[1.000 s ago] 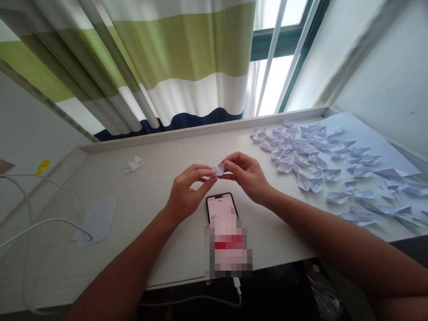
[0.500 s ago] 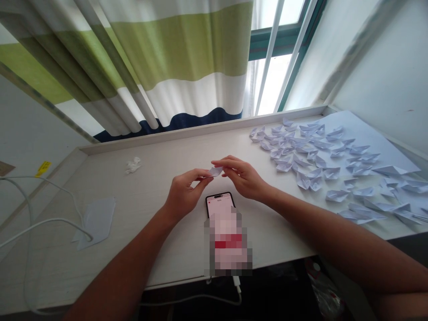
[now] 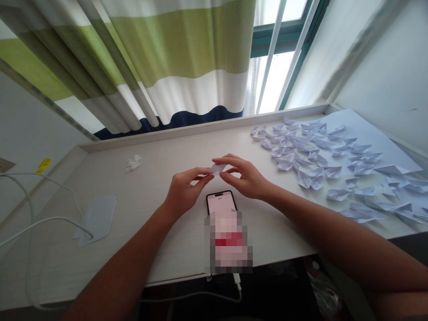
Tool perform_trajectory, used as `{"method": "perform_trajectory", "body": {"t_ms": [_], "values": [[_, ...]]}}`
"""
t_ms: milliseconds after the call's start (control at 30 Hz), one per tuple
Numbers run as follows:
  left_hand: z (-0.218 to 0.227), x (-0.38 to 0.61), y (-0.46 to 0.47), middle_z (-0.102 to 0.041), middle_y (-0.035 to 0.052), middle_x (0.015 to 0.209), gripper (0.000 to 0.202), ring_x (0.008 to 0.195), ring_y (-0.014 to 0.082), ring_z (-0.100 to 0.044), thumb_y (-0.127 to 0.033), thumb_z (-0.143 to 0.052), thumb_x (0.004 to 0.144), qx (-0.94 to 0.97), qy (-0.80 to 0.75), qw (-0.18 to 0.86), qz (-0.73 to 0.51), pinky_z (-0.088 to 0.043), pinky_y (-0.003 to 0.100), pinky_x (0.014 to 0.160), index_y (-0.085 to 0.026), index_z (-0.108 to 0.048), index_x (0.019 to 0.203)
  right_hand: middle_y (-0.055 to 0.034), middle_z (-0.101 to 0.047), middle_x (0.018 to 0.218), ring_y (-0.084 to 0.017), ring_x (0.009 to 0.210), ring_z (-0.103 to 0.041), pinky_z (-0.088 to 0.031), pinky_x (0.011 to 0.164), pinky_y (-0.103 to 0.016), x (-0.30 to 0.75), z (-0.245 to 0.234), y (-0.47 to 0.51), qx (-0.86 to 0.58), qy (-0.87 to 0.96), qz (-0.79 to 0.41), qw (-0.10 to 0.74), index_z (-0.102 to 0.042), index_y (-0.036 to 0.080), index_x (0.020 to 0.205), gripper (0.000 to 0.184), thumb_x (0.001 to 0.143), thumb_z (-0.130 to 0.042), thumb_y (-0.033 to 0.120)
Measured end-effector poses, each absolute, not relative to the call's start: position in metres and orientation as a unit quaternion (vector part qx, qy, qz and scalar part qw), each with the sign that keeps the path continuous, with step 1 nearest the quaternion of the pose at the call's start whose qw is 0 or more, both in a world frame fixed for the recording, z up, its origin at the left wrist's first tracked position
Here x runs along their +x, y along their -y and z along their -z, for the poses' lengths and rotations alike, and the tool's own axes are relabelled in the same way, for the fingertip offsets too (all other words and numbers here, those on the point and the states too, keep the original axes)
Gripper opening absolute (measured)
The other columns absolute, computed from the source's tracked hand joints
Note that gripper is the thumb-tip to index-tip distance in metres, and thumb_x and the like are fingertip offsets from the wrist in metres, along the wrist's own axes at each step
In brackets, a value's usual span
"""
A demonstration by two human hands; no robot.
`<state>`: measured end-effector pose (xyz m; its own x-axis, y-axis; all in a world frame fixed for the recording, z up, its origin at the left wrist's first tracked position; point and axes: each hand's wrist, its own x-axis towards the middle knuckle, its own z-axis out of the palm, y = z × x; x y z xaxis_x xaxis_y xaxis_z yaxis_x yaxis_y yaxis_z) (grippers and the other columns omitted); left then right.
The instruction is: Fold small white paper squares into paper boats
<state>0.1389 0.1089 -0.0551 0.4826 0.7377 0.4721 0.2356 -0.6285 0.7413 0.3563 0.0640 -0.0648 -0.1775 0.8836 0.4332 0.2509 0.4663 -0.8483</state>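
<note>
A small folded white paper piece (image 3: 217,168) is held above the desk between both hands. My left hand (image 3: 185,191) pinches its left end with thumb and fingertips. My right hand (image 3: 241,176) pinches its right end, fingers curled around it. Directly below the hands a phone (image 3: 222,209) lies on the pale wooden desk (image 3: 150,196), its screen lit and partly blurred. Several finished small paper boats (image 3: 310,151) are spread over the desk to the right of my right hand.
A large white sheet (image 3: 364,133) lies under the boats at the far right. A crumpled paper scrap (image 3: 133,163) and a flat folded paper (image 3: 96,218) lie at left. White cables (image 3: 40,223) loop over the left edge. A striped curtain (image 3: 160,67) and window stand behind.
Both hands stay pinched on the paper piece, working it slightly; the right fingers have shifted a little on its right end. The view has barely moved.
</note>
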Motion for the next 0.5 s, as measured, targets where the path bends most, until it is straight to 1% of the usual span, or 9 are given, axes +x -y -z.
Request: {"method": "perform_trajectory", "body": {"t_ms": [200, 333, 400, 500], "values": [[0.0564, 0.1368, -0.1107, -0.086, 0.0061, 0.105, 0.017, 0.097, 0.0255, -0.082, -0.037, -0.077, 0.094, 0.806, -0.295, 0.315, -0.406, -0.069, 0.042, 0.09, -0.025, -0.083, 0.104, -0.0074, -0.072, 0.12, -0.023, 0.11, -0.072, -0.067, 0.092, -0.043, 0.3587, 0.0617, -0.0641, -0.381, 0.716, -0.313, 0.494, -0.075, 0.027, 0.124, 0.027, 0.098, -0.068, 0.025], [0.0553, 0.137, -0.1103, -0.085, 0.0074, 0.109, 0.017, 0.102, 0.0267, -0.081, -0.039, -0.079, 0.092, 0.805, -0.287, 0.326, -0.405, -0.07, 0.042, 0.088, -0.024, -0.083, 0.101, -0.0056, -0.074, 0.115, -0.022, 0.107, -0.073, -0.068, 0.092, -0.043, 0.3601, 0.0631, -0.0653, -0.364, 0.705, -0.327, 0.513, -0.078, 0.027, 0.116, 0.026, 0.091, -0.082, 0.034], [0.0549, 0.1378, -0.1094, -0.085, 0.0076, 0.108, 0.016, 0.1, 0.0261, -0.081, -0.038, -0.08, 0.091, 0.803, -0.283, 0.338, -0.403, -0.07, 0.041, 0.087, -0.024, -0.083, 0.099, -0.0049, -0.075, 0.111, -0.021, 0.102, -0.074, -0.068, 0.091, -0.042, 0.3598, 0.0651, -0.0664, -0.365, 0.688, -0.339, 0.528, -0.08, 0.027, 0.112, 0.027, 0.087, -0.086, 0.037], [0.0553, 0.1397, -0.1078, -0.085, 0.0065, 0.1, 0.013, 0.093, 0.024, -0.081, -0.035, -0.083, 0.089, 0.781, -0.288, 0.364, -0.418, -0.07, 0.039, 0.087, -0.024, -0.083, 0.095, -0.0041, -0.077, 0.106, -0.02, 0.096, -0.075, -0.067, 0.091, -0.042, 0.3579, 0.0685, -0.0682, -0.368, 0.652, -0.372, 0.549, -0.081, 0.025, 0.108, 0.025, 0.087, -0.087, 0.039]]}}
